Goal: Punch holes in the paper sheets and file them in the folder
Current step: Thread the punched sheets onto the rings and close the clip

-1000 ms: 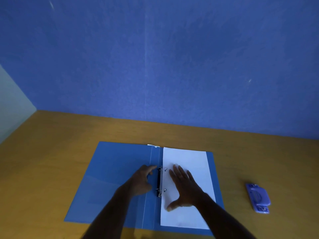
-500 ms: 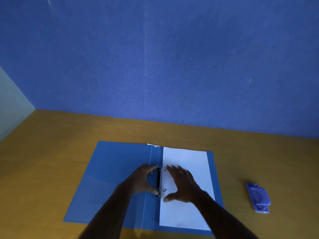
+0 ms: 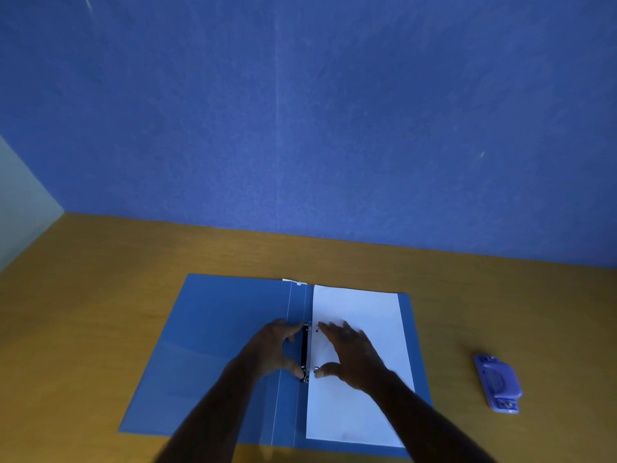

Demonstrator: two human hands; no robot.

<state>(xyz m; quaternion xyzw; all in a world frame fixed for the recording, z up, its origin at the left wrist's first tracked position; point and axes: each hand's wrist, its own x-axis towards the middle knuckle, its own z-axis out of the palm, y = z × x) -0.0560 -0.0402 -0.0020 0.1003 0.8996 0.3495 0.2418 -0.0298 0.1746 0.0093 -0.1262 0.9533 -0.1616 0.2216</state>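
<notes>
A blue folder (image 3: 207, 345) lies open on the wooden desk. Its black ring binder (image 3: 304, 350) runs along the spine. White paper sheets (image 3: 360, 309) rest on the right half, their left edge at the rings. My left hand (image 3: 272, 349) grips the binder from the left, with the index finger at its far end and the thumb at its near end. My right hand (image 3: 350, 355) presses flat on the paper, fingers spread, thumb and index finger beside the two rings. A purple hole punch (image 3: 497, 384) lies on the desk to the right, apart from both hands.
The wooden desk (image 3: 100, 295) ends at a blue wall (image 3: 300, 128) behind the folder. A pale wall (image 3: 20, 202) stands at the far left. A small white tab (image 3: 293, 281) pokes out at the folder's top edge.
My right hand has slid left across the paper towards the rings, its thumb now next to the near ring. My left hand has closed in on the binder.
</notes>
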